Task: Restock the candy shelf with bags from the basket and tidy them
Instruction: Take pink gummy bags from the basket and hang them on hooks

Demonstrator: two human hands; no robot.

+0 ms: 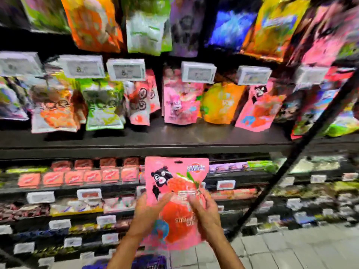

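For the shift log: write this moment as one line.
stage: pink gummy bag held up, not shelved | left hand: grips it | right hand: grips it | shelf: similar pink bag leaning, upper right

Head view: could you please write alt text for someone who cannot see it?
The left hand and right hand hold a pink strawberry gummy bag upright before blurred candy shelves. A matching pink bag leans on the shelf above.

Price tags (pixel 126 69): print too smeared for me to read.
Top-row bags (pixel 93 24): cut by the upper edge.
Pink bag (pixel 175 183): lower lettering partly covered by left hand (pixel 147 212) and right hand (pixel 206 214).
Lower shelves (pixel 58 210): goods blurred, can't identify.
Blue-purple object (pixel 151 263): clipped at the bottom edge.
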